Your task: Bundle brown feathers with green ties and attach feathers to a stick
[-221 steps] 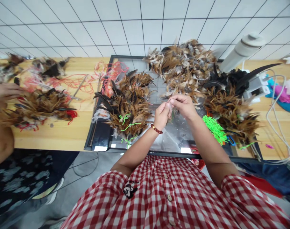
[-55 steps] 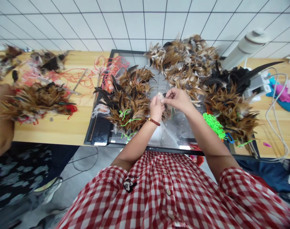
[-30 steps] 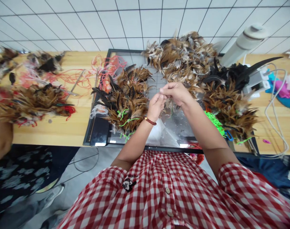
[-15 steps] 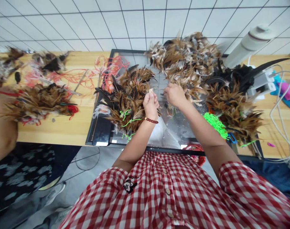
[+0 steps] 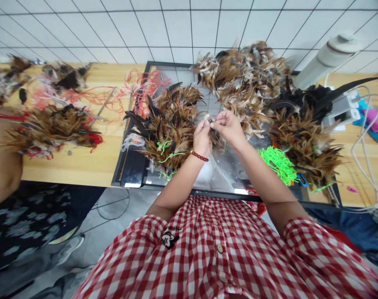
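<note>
Over the black-framed glass panel (image 5: 179, 75), my left hand (image 5: 202, 137) is closed in a pinch on a small bunch of feathers (image 5: 207, 117), whose pale ends poke up past the thumb. My right hand (image 5: 230, 128) meets it from the right, fingertips pinched on what looks like a small dark feather and almost touching the left thumb. Left of my hands lies a pile of brown feather bundles (image 5: 173, 120) tied with green string. Behind my right hand spreads a heap of loose brown and white feathers (image 5: 245, 83).
Bright green cords (image 5: 277, 166) lie beside my right forearm, near more brown feathers (image 5: 310, 145). A phone (image 5: 132, 171) rests at the panel's left corner. Pink string (image 5: 114, 101) trails leftward. At far left is another person's arm (image 5: 5, 162). A white cylinder (image 5: 327, 60) stands back right.
My right hand has come left and down from the loose feathers to meet my left hand. My left hand has shifted slightly right.
</note>
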A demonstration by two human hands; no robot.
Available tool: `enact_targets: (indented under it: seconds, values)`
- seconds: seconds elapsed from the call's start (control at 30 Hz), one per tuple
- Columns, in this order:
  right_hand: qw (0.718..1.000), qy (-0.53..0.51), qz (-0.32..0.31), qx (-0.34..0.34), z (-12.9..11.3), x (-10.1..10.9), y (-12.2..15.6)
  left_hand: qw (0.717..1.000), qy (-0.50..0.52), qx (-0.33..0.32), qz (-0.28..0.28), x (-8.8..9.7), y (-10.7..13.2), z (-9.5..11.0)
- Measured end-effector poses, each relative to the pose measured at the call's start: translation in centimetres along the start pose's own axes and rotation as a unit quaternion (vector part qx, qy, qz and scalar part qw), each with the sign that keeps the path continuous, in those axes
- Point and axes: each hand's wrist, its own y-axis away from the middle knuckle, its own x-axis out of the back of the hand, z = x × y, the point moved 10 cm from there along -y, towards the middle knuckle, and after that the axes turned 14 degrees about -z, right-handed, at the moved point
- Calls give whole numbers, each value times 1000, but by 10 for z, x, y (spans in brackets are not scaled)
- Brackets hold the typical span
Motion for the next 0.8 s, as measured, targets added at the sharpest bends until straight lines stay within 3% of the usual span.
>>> enact_targets:
  seconds: [0.17,0.27,0.37,0.47,0.53,0.7,0.8]
  values:
    - [1000,-2,3,0,1,6,3,1000,0,16,-11,-7,3,-1]
    - [987,153,26,30,-17,29,9,1000,5,-2,23,3,2,6]
    - [921,385,34,55,-38,52,14,998,3,-16,66,16,1,13]
    - [836,541,-76,53,-34,42,15,997,-8,-20,77,21,-1,16]
    - [801,586,-116,50,-28,31,19,997,-20,-22,74,21,-1,17]
    - [824,561,-46,-57,-10,19,25,997,-29,-28,71,23,-1,17]
    - [801,586,-53,-114,8,7,27,997,-38,-24,69,23,-2,15]
